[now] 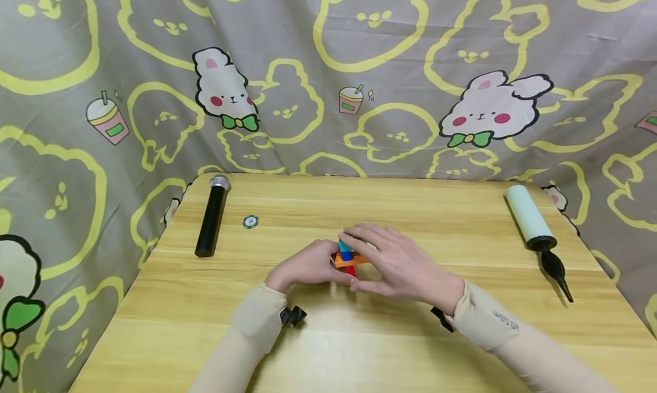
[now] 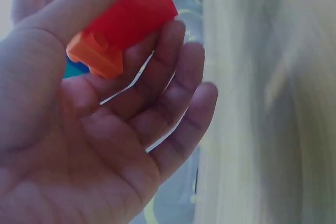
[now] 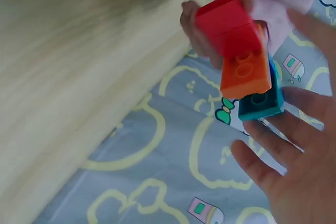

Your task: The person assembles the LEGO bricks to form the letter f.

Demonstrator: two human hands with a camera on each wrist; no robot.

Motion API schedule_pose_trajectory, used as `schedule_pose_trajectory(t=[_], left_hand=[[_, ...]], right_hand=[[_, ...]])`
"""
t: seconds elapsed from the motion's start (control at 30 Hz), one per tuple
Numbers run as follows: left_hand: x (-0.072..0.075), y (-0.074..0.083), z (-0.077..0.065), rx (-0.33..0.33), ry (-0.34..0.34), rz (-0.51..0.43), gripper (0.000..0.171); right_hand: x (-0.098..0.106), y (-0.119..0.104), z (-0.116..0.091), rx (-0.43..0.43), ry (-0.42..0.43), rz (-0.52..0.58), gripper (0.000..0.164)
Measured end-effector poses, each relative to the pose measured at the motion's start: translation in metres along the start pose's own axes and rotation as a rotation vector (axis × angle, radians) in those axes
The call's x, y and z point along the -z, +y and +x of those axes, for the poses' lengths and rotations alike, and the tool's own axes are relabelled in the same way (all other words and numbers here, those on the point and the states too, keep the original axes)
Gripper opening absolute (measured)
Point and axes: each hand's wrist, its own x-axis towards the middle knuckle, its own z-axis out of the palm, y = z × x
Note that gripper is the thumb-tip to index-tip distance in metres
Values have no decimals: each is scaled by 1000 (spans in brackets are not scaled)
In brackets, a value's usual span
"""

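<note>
Between the two hands is a small stack of toy building bricks, held above the table. A red brick (image 3: 228, 27) is joined to an orange brick (image 3: 244, 77), with a teal brick (image 3: 261, 106) on the orange brick's other side. Some blue (image 1: 347, 256) shows under the teal in the head view. My left hand (image 1: 310, 264) grips the red brick (image 2: 139, 11) between thumb and fingers. Around the stack's other side, my right hand (image 1: 405, 262) has its fingers spread, fingertips touching the teal brick; its thumb reaches toward the left hand.
A black microphone (image 1: 211, 222) lies at the table's left, beside a round poker chip (image 1: 250, 221). On the right lies a white hand pump (image 1: 528, 213) with a black nozzle. Behind the wooden table (image 1: 328, 347) hangs a patterned curtain (image 1: 308, 33).
</note>
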Motion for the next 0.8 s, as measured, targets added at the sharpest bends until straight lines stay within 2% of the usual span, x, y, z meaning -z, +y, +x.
schedule_pose_trajectory(t=[0.1, 0.2, 0.3, 0.43, 0.53, 0.7, 0.8], left_hand=[[3, 4, -1, 11, -32, -37, 32], [3, 8, -1, 1, -81, -92, 24], [3, 11, -1, -9, -117, -125, 21], [1, 13, 1, -24, -125, -131, 23], [2, 14, 2, -38, -81, -53, 29], [5, 16, 0, 16, 73, 205, 67], [4, 14, -1, 44, 109, 294, 81]], right_hand=[[3, 0, -2, 2, -57, 9, 108], [3, -1, -2, 2, -90, 9, 117], [2, -2, -2, 3, -82, -13, 110], [2, 0, -3, -11, -42, -29, 99], [3, 5, -4, -37, -27, -11, 97], [-8, 16, -5, -100, -37, 52, 93], [-19, 20, -7, -141, -61, 103, 92]])
